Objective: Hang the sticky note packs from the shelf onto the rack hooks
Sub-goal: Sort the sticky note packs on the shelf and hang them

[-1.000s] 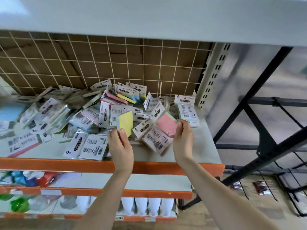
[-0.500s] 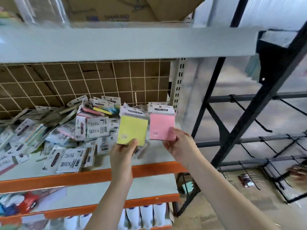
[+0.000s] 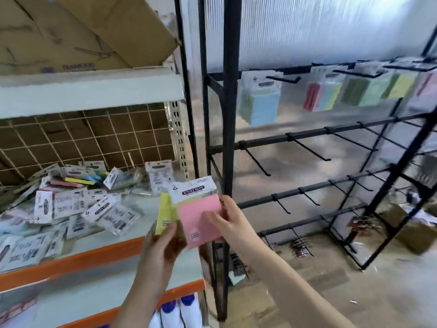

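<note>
Left hand (image 3: 163, 245) raised, pinching yellow pack (image 3: 165, 213), right hand (image 3: 233, 224) gripping pink pack (image 3: 199, 218), packs seemingly overlapping

A shop stockroom: metal shelf (image 3: 94, 256) heaped with packaged stationery, cardboard box (image 3: 82, 31), black hook rack (image 3: 307, 138).

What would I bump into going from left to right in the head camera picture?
Pile of packs on the shelf → yellow pack in the left hand → pink pack in the right hand → black rack post → blue pack on a hook → more hanging packs.
</note>
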